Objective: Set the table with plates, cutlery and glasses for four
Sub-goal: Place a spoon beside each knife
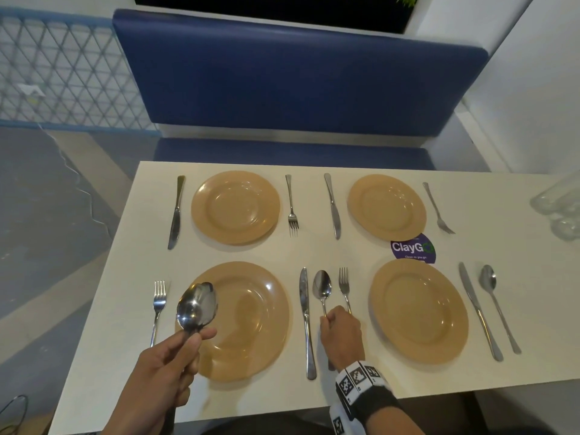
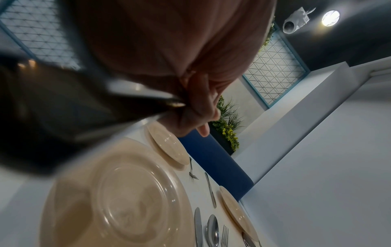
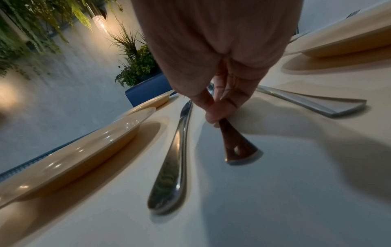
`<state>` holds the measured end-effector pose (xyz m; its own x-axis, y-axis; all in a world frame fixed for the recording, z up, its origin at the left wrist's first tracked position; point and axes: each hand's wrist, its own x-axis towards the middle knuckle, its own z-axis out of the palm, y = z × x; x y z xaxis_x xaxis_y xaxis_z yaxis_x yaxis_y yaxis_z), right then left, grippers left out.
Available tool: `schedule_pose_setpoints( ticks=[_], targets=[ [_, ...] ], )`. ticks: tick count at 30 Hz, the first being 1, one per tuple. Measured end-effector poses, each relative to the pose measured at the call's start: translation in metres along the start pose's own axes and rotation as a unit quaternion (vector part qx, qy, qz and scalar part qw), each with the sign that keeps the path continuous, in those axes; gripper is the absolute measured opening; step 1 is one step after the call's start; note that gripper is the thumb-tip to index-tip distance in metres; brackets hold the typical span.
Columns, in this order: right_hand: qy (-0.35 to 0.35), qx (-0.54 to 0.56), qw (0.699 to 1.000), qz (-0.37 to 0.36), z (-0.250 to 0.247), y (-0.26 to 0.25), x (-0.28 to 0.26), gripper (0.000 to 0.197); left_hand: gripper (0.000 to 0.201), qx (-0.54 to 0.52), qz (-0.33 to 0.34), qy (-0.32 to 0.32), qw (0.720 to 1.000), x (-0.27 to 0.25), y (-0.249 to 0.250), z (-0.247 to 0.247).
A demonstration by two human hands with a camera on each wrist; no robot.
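Four tan plates sit on the white table (image 1: 361, 372). My left hand (image 1: 194, 337) grips a spoon (image 1: 196, 304) by its handle, bowl up, above the near-left plate (image 1: 251, 321). In the left wrist view that hand (image 2: 196, 117) is curled round the dark, blurred spoon handle (image 2: 84, 108). My right hand (image 1: 332, 318) pinches the handle of a second spoon (image 1: 322, 288), which lies between a knife (image 1: 306, 315) and a fork (image 1: 344, 285). The right wrist view shows my right hand (image 3: 217, 113) pinching the spoon handle (image 3: 237, 145) low on the table beside the knife handle (image 3: 171, 167).
The near-right plate (image 1: 419, 309) has a knife (image 1: 478, 309) and a spoon (image 1: 497, 306) to its right. Both far plates (image 1: 235, 207) (image 1: 386, 207) have a knife and a fork beside them. Another fork (image 1: 158, 306) lies left of the near-left plate. Clear glasses (image 1: 558, 205) stand at the right edge. A blue bench (image 1: 298, 83) lies beyond.
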<state>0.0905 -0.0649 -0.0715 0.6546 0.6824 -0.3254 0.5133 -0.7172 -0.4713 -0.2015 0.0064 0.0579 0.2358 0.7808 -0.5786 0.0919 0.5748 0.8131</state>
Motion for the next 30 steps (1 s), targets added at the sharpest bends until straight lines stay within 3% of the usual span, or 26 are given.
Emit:
schedule_pose_setpoints(
  ticks=[17, 23, 27, 30],
  targets=[
    [-0.029, 0.020, 0.999, 0.005, -0.007, 0.000, 0.000, 0.018, 0.025, -0.009, 0.000, 0.001, 1.000, 0.005, 0.001, 0.001],
    [0.042, 0.092, 0.995, -0.002, -0.059, -0.003, 0.007, 0.016, 0.024, -0.008, 0.005, -0.007, 1.000, 0.009, 0.001, -0.002],
    [0.017, 0.089, 0.995, -0.032, -0.079, -0.014, 0.005, 0.013, 0.024, -0.007, -0.002, -0.003, 1.000, 0.012, 0.002, 0.000],
    [-0.042, 0.065, 0.993, -0.086, -0.077, -0.044, -0.008, 0.014, 0.025, -0.014, -0.030, -0.001, 0.999, 0.012, 0.006, 0.007]
  ],
)
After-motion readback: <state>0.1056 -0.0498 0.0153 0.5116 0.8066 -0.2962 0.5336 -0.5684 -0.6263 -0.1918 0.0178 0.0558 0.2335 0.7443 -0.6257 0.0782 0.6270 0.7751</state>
